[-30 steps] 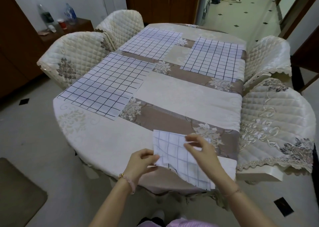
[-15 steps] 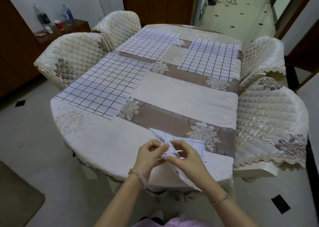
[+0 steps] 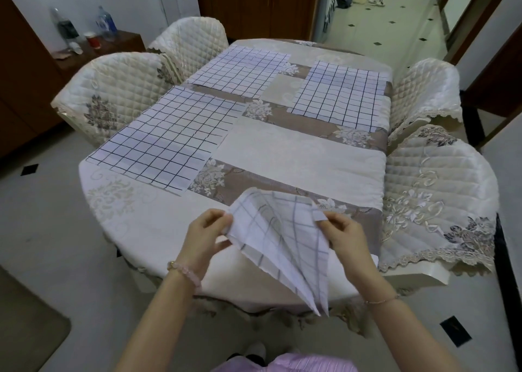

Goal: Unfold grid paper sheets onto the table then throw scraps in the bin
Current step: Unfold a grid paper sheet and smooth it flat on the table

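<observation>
Left hand [image 3: 207, 236] pinching the near-left corner of a half-opened grid paper sheet [image 3: 282, 238]; right hand [image 3: 346, 237] pinching the opposite upper corner, thumb over a small folded tab. Sheet held above the near edge of the bench [image 3: 296, 156], apart from the cloth, with two pleats hanging down to a point below the right grip.

To open it well: draw the two grips apart evenly, keeping both pinches light and near the corners so the thin paper neither tears nor creases afresh. Let the hanging pleats fall open by their own weight before lowering. Probably best to lay the far edge down first, beyond both grips, then smooth toward the body, onto the bare cream cloth ahead of the right grip.

Beyond the left grip, one flat grid sheet [image 3: 166, 139]; farther off, a second sheet [image 3: 243, 70]; far beyond the right grip, a third sheet [image 3: 341, 96]. All three flat, apart from one another.

Bench covered in a cream and taupe floral cloth, soft and slightly rumpled, so likely some give under the paper. Quilted chairs [image 3: 113, 97] close on both sides. Pale tiled floor, dark wood doors behind, bottles [image 3: 106, 23] on a side cabinet off to the far left. No bin or scraps to be made out.
</observation>
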`<action>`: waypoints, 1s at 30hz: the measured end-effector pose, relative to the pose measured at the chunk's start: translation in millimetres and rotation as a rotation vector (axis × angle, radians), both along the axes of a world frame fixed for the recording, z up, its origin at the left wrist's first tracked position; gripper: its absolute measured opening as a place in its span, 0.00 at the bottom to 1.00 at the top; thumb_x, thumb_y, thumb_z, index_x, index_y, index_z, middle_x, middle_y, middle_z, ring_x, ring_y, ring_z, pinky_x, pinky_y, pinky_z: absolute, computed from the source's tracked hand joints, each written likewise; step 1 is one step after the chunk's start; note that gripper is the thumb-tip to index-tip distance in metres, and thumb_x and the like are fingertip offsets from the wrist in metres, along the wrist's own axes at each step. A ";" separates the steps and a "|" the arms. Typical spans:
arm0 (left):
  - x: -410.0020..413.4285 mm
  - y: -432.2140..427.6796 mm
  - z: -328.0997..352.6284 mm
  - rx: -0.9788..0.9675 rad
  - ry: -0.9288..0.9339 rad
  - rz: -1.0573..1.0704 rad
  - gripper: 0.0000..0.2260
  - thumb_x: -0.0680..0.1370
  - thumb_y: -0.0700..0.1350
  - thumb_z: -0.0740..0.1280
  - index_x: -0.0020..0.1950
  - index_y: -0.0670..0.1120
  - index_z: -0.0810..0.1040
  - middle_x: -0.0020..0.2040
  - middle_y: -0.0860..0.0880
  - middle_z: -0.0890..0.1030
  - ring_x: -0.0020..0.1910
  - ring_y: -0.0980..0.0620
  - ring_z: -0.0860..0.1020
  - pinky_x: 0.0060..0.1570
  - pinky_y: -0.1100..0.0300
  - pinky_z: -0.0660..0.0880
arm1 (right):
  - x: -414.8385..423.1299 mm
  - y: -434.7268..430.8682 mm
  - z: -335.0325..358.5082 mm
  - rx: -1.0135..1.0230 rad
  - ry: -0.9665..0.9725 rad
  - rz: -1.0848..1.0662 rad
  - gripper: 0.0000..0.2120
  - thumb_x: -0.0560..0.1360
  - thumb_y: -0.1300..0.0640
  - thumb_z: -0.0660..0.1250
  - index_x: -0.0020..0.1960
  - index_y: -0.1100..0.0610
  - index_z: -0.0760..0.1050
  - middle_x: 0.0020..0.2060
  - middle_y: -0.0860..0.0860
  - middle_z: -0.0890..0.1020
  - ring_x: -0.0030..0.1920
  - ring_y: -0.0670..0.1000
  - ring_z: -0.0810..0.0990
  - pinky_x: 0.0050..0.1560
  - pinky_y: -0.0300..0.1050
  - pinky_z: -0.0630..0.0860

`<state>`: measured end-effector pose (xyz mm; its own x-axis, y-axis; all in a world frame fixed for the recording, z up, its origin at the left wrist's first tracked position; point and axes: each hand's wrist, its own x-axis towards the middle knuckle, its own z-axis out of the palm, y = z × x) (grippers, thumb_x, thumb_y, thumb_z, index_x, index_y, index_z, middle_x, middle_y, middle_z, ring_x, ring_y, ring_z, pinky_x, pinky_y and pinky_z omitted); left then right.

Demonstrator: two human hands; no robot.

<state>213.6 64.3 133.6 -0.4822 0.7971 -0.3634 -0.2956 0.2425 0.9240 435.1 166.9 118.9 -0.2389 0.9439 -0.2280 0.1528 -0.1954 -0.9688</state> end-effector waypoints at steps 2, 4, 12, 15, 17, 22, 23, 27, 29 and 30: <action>-21.9 -0.7 1.6 -0.036 0.026 0.066 0.09 0.77 0.37 0.63 0.37 0.47 0.73 0.35 0.48 0.73 0.34 0.54 0.73 0.32 0.61 0.75 | 8.0 15.5 1.4 0.004 -0.011 -0.048 0.06 0.75 0.64 0.66 0.43 0.56 0.80 0.28 0.45 0.83 0.32 0.44 0.79 0.33 0.34 0.75; -42.0 0.6 3.1 -0.070 0.059 0.112 0.09 0.77 0.38 0.63 0.38 0.48 0.73 0.33 0.49 0.72 0.30 0.55 0.72 0.30 0.64 0.73 | 14.5 30.0 4.1 -0.006 -0.022 -0.070 0.04 0.75 0.64 0.66 0.45 0.59 0.79 0.27 0.46 0.82 0.27 0.39 0.78 0.27 0.30 0.74; -101.7 25.1 -5.2 -0.158 0.270 0.183 0.01 0.75 0.41 0.66 0.44 0.45 0.75 0.38 0.47 0.75 0.37 0.49 0.72 0.30 0.64 0.67 | 16.9 72.1 -1.4 -0.021 -0.156 0.074 0.08 0.75 0.58 0.67 0.49 0.62 0.81 0.42 0.51 0.83 0.43 0.47 0.79 0.37 0.28 0.75; -108.9 37.2 -18.8 -0.237 0.461 0.172 0.04 0.76 0.40 0.65 0.50 0.43 0.77 0.45 0.45 0.77 0.46 0.48 0.73 0.39 0.60 0.70 | 8.6 83.1 -9.8 -0.068 -0.209 0.087 0.07 0.75 0.58 0.67 0.45 0.61 0.81 0.38 0.54 0.82 0.40 0.53 0.78 0.35 0.39 0.73; -101.8 38.9 -28.5 -0.339 0.780 0.128 0.13 0.76 0.40 0.65 0.59 0.41 0.75 0.54 0.42 0.78 0.53 0.43 0.75 0.50 0.55 0.72 | 3.3 86.7 -18.6 -0.076 -0.221 0.070 0.06 0.75 0.60 0.66 0.43 0.62 0.79 0.34 0.53 0.80 0.35 0.52 0.76 0.27 0.34 0.71; -32.8 16.3 -67.9 -0.185 1.191 -0.450 0.16 0.75 0.46 0.62 0.62 0.42 0.76 0.59 0.44 0.79 0.59 0.44 0.76 0.60 0.56 0.71 | 5.1 84.8 -41.3 -0.123 -0.224 0.007 0.08 0.76 0.59 0.65 0.44 0.63 0.79 0.37 0.55 0.80 0.38 0.51 0.76 0.38 0.40 0.74; -20.2 9.0 -80.2 -0.165 1.261 -0.546 0.16 0.74 0.48 0.60 0.60 0.45 0.77 0.56 0.46 0.81 0.55 0.46 0.79 0.57 0.57 0.75 | 7.4 83.6 -45.6 -0.142 -0.233 0.004 0.10 0.76 0.58 0.65 0.42 0.64 0.79 0.39 0.58 0.81 0.39 0.52 0.76 0.41 0.43 0.73; 6.3 -13.4 -107.0 -0.248 1.412 -0.740 0.17 0.71 0.52 0.57 0.54 0.51 0.79 0.54 0.51 0.83 0.53 0.50 0.82 0.49 0.56 0.80 | 24.4 70.8 -53.0 -0.257 -0.202 0.029 0.10 0.77 0.55 0.64 0.44 0.60 0.80 0.42 0.59 0.82 0.37 0.53 0.79 0.35 0.41 0.77; 10.3 -15.4 -106.7 -0.311 1.454 -0.751 0.18 0.71 0.53 0.56 0.54 0.51 0.80 0.56 0.51 0.83 0.54 0.50 0.82 0.49 0.51 0.80 | 35.8 56.5 -55.0 -0.309 -0.180 0.061 0.06 0.77 0.57 0.65 0.47 0.58 0.80 0.42 0.55 0.83 0.39 0.53 0.81 0.34 0.40 0.76; 10.5 -15.4 -107.5 -0.320 1.477 -0.754 0.19 0.70 0.53 0.56 0.54 0.51 0.81 0.56 0.51 0.83 0.55 0.50 0.82 0.49 0.50 0.80 | 41.1 47.1 -56.6 -0.335 -0.191 0.090 0.06 0.76 0.58 0.66 0.48 0.58 0.80 0.42 0.55 0.84 0.40 0.54 0.82 0.36 0.42 0.77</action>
<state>224.1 48.9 26.1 -0.1068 0.9809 -0.1625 0.9754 0.1351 0.1741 476.2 214.0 62.3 -0.2412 0.7865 -0.5685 0.3549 -0.4738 -0.8060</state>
